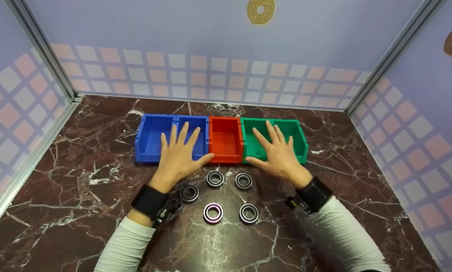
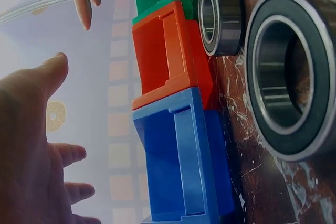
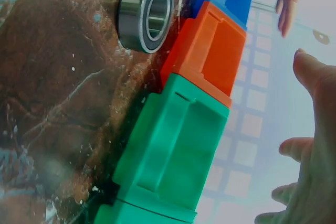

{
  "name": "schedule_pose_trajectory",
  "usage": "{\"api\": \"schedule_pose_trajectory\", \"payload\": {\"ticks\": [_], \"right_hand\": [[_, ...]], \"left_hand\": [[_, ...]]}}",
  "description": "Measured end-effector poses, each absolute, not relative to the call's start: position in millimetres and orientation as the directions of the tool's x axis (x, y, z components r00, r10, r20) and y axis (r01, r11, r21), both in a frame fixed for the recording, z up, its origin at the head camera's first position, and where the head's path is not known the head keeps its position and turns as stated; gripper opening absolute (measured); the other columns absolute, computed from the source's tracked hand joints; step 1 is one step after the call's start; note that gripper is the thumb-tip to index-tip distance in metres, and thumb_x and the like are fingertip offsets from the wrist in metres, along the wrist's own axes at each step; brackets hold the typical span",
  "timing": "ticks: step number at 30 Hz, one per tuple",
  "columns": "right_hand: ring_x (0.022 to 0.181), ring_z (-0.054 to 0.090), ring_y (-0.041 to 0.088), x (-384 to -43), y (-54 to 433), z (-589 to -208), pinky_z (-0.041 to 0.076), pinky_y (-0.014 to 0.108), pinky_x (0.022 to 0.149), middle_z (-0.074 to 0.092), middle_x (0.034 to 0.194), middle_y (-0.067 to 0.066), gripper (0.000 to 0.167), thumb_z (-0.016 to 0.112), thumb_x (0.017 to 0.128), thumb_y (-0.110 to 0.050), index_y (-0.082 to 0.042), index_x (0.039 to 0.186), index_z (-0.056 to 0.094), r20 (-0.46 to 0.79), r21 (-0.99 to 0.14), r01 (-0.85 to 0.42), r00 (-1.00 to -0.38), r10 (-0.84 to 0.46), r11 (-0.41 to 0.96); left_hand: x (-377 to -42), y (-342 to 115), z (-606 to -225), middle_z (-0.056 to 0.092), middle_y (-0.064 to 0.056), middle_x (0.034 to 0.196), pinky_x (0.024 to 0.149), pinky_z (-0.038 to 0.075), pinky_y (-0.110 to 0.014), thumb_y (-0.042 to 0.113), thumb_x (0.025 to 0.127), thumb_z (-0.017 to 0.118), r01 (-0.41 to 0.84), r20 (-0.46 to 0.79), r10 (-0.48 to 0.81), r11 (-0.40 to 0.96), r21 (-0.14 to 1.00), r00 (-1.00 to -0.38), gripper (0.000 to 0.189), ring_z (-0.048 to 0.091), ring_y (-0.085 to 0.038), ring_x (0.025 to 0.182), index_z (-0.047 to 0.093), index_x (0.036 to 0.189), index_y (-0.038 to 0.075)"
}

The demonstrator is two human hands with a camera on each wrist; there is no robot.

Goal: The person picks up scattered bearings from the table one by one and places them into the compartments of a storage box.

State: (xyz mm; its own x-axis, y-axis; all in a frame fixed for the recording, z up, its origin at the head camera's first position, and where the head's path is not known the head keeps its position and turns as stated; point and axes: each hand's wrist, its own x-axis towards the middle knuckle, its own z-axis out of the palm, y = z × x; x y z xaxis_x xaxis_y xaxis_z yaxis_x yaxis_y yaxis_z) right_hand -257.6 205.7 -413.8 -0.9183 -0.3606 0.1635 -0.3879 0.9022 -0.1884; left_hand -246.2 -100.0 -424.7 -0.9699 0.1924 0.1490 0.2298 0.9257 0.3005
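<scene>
My left hand (image 1: pixel 177 156) hovers with spread fingers above the blue bins (image 1: pixel 150 134). Over the green bins (image 1: pixel 252 143) my right hand (image 1: pixel 280 156) is likewise spread, and it holds nothing. Between the hands stands a red bin (image 1: pixel 224 138). Several ball bearings lie flat on the table in front of the bins: one bearing (image 1: pixel 189 202) by the left wrist, two at the back, and two nearer me. The front left bearing (image 1: pixel 213 222) has a pinkish rim. In the left wrist view, a large bearing (image 2: pixel 254 103) appears close to the camera.
The bins form one row across the dark marbled table (image 1: pixel 78 189). Behind it rises a pale wall (image 1: pixel 173 30) with a checked band, and side walls stand at left and right. Metal frame posts (image 1: pixel 392 53) mark the corners.
</scene>
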Motion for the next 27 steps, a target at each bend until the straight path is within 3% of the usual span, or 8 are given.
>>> {"api": "schedule_pose_trajectory", "payload": {"ticks": [5,12,19,27], "right_hand": [[0.15,0.022,0.041,-248,215,-412,0.023,0.075,0.113,0.018,0.165,0.014,0.085,0.061,0.087,-0.065,-0.029,0.157,0.028,0.203,-0.192,-0.453,-0.886,-0.416,0.871],[0.137,0.045,0.039,-233,221,-420,0.041,0.058,0.111,0.044,0.152,0.018,0.08,0.069,0.085,-0.058,-0.02,0.15,0.043,0.242,-0.195,-0.538,-0.837,-0.491,0.82],[0.12,0.061,0.03,-224,219,-433,0.052,0.048,0.101,0.062,0.132,0.011,0.069,0.074,0.083,-0.052,-0.014,0.139,0.057,0.233,-0.218,-0.583,-0.81,-0.539,0.782],[0.118,0.063,0.027,-225,214,-453,0.054,0.044,0.099,0.066,0.127,0.01,0.063,0.076,0.083,-0.045,-0.012,0.135,0.061,0.19,-0.249,-0.624,-0.781,-0.594,0.741]], "left_hand": [[-249,-101,-422,0.02,-0.013,0.166,0.124,0.003,-0.063,0.074,0.089,0.046,0.276,0.137,0.242,0.891,0.361,-0.961,0.089,0.012,-0.041,0.153,0.025,0.158,0.02],[-258,-99,-421,0.031,-0.015,0.161,0.121,0.027,-0.057,0.061,0.095,0.051,0.287,0.105,0.271,0.826,0.485,-0.957,0.082,0.03,-0.037,0.148,0.027,0.157,0.014],[-272,-94,-422,0.037,-0.021,0.156,0.122,0.029,-0.051,0.044,0.101,0.052,0.26,0.098,0.251,0.769,0.585,-0.963,0.071,0.037,-0.038,0.145,0.032,0.153,0.0],[-292,-84,-428,0.046,-0.022,0.15,0.119,0.034,-0.048,0.035,0.102,0.051,0.198,0.06,0.211,0.731,0.653,-0.976,0.062,0.042,-0.037,0.141,0.039,0.148,-0.005]]}}
